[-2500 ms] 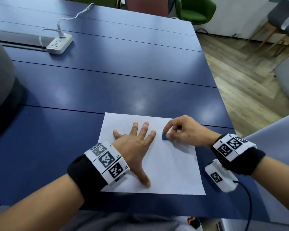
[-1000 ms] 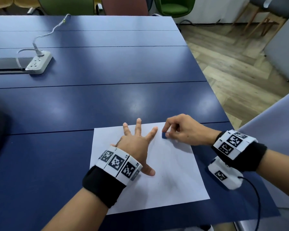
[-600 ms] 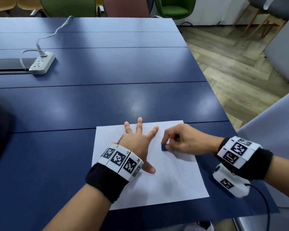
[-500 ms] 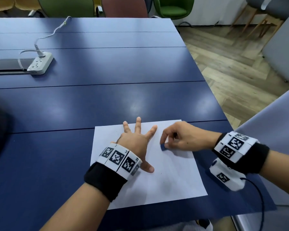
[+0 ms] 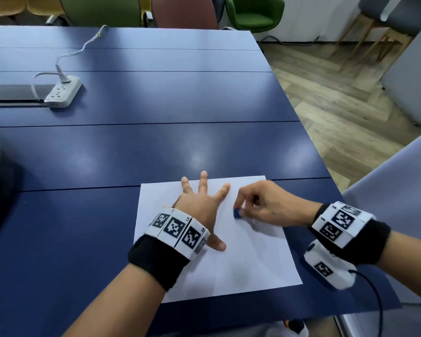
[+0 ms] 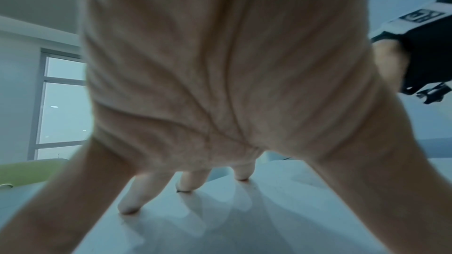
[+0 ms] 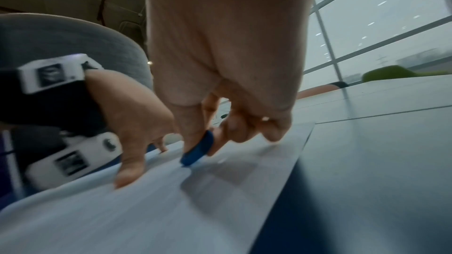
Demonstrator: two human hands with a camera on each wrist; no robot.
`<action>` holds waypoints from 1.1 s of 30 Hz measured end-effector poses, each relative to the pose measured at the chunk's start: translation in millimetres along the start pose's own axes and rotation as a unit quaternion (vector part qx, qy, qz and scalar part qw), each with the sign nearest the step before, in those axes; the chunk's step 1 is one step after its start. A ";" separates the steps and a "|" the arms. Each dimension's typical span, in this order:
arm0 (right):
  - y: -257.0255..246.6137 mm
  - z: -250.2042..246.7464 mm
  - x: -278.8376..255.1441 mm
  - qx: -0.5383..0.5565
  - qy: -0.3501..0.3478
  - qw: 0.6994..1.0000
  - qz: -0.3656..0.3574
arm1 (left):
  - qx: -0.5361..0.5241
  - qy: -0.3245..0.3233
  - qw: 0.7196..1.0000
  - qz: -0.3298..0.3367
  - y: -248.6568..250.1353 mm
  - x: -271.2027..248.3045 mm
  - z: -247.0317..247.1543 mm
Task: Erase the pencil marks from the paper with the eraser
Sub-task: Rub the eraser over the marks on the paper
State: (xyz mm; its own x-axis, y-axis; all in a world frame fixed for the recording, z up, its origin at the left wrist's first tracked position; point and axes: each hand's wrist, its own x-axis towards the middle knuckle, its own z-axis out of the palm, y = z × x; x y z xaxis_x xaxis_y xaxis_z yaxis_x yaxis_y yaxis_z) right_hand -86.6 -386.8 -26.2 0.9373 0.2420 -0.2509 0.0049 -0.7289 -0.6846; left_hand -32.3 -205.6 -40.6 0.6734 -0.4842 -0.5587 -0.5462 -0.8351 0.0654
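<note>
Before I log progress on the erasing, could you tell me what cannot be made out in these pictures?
- Pencil marks: too faint to confirm on the paper in the head view; the right wrist view is motion-blurred.
- Paper under the left hand: covered by the spread palm and fingers in all views.
- Eraser: mostly hidden by the right hand pinching it; its contact with the paper is blurred.
- Cord of the power strip: its far end is too small to make out in the head view.
</note>
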 end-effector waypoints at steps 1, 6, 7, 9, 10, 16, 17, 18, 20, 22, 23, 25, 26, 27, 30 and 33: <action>-2.5 3.2 -6.4 0.007 -0.044 0.999 -0.006 | 0.000 -0.003 1.000 -0.001 0.2 0.1 0.1; -5.0 -3.1 5.7 -0.026 0.000 1.000 0.006 | 0.016 -0.001 1.000 0.000 1.6 -1.6 -2.4; -4.7 -3.2 8.3 -0.023 0.023 0.999 0.004 | 0.017 0.001 1.000 0.001 1.4 -1.6 -2.3; -3.7 -0.4 3.3 -0.001 -0.006 1.000 -0.002 | 0.014 0.002 1.000 0.001 1.1 -0.9 -1.7; -6.0 1.4 -3.0 0.003 -0.050 0.999 -0.006 | 0.011 -0.001 1.000 -0.001 0.7 -0.7 -1.7; -5.5 2.6 -8.1 -0.022 -0.031 0.999 -0.002 | 0.022 -0.004 1.000 0.000 3.1 -3.9 -5.6; -5.0 4.1 -11.1 -0.014 -0.030 0.999 -0.005 | 0.024 -0.003 1.000 0.001 3.4 -4.3 -6.2; -5.3 6.7 -16.2 -0.009 -0.055 0.998 -0.011 | 0.025 -0.002 1.000 0.001 3.5 -4.6 -6.4; -9.0 11.4 -26.8 -0.018 -0.136 0.990 -0.025 | 0.022 -0.002 1.000 -0.002 3.5 -5.7 -6.6; -10.3 10.7 -26.1 -0.035 -0.147 0.988 -0.022 | 0.024 0.000 1.000 -0.004 3.8 -6.6 -6.5; -7.9 9.6 -22.5 -0.034 -0.115 0.993 -0.015 | 0.025 0.001 1.000 -0.004 4.2 -6.9 -6.6; -3.8 10.5 -20.2 -0.022 -0.048 0.999 -0.008 | 0.024 0.002 1.000 -0.004 4.2 -7.1 -7.2; -2.8 11.9 -23.3 -0.016 -0.042 0.999 -0.010 | 0.023 0.002 1.000 -0.005 4.3 -7.3 -7.8; -2.0 14.0 -28.8 -0.015 -0.060 0.998 -0.018 | 0.022 0.001 1.000 -0.006 4.6 -7.4 -8.2; -8.4 15.9 -39.9 -0.027 -0.151 0.988 -0.035 | 0.016 -0.005 1.000 -0.010 5.6 -9.0 -9.2; -6.7 12.9 -28.8 -0.028 -0.071 0.997 -0.024 | 0.018 -0.004 1.000 -0.009 6.4 -10.1 -10.0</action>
State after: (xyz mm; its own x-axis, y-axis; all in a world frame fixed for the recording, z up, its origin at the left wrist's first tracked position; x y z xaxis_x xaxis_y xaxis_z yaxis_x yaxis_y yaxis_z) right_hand -118.1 -380.6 -23.2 0.8768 0.3629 -0.3155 0.0723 -0.7481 -0.6597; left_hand -37.6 -208.6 -26.3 0.6790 -0.4678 -0.5658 -0.5526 -0.8331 0.0256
